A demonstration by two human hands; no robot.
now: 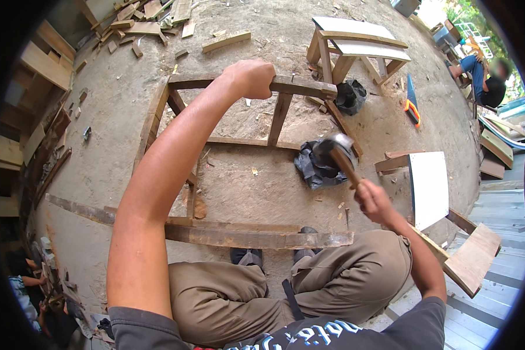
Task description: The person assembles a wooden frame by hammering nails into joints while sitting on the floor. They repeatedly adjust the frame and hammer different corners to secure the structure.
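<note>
My left hand [251, 79] is closed over the far rail of a wooden frame [306, 86]. The frame stands on the ground in front of my knees, with short crosspieces between its rails. A thin upright piece like a nail [293, 77] sticks out of that rail, right of my left fingers. My right hand [372, 201] grips a hammer [345, 166] by its wooden handle. The hammer head is in the air above a black plastic bag [318, 166], apart from the frame. Across my shins lies a long wooden board [256, 236].
A white-topped wooden stool [361, 41] stands far right, near a second black bag [351, 96]. A handsaw [412, 102] lies beyond it. Another white-topped piece [430, 189] is by my right arm. Scrap wood [143, 28] is piled far left. A person [478, 76] sits at far right.
</note>
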